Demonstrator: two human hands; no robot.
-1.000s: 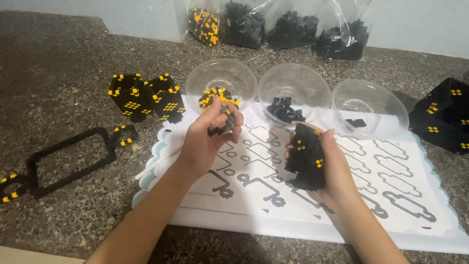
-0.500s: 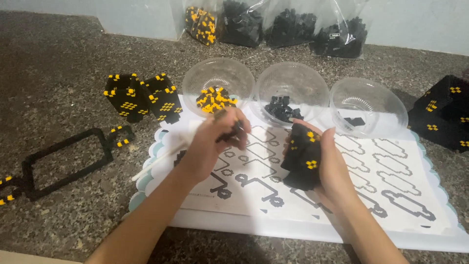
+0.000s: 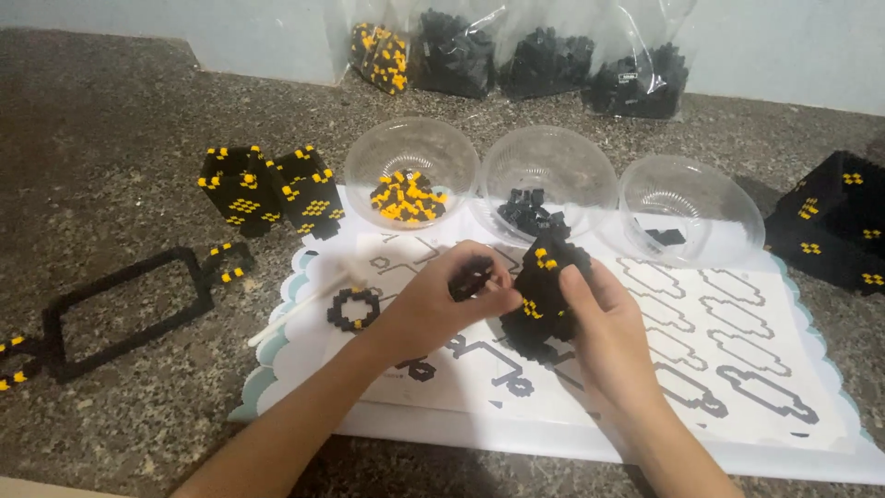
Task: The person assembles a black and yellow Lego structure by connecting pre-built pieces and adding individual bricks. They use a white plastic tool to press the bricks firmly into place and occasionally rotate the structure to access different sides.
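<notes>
Left hand (image 3: 433, 309) has moved from the clear bowl of yellow bricks (image 3: 407, 196), pinching a small black brick piece (image 3: 471, 278). Right hand (image 3: 599, 318) grips the half-built black-and-yellow block model (image 3: 544, 290); loose bricks remain.

Speckled dark granite countertop (image 3: 111, 111); pale blue-grey wall (image 3: 258, 37) behind.

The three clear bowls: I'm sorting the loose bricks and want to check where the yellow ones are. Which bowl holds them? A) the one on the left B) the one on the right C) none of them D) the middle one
A: the left bowl holds a heap of yellow bricks, while the middle bowl and the right bowl hold only a few black pieces.
</notes>
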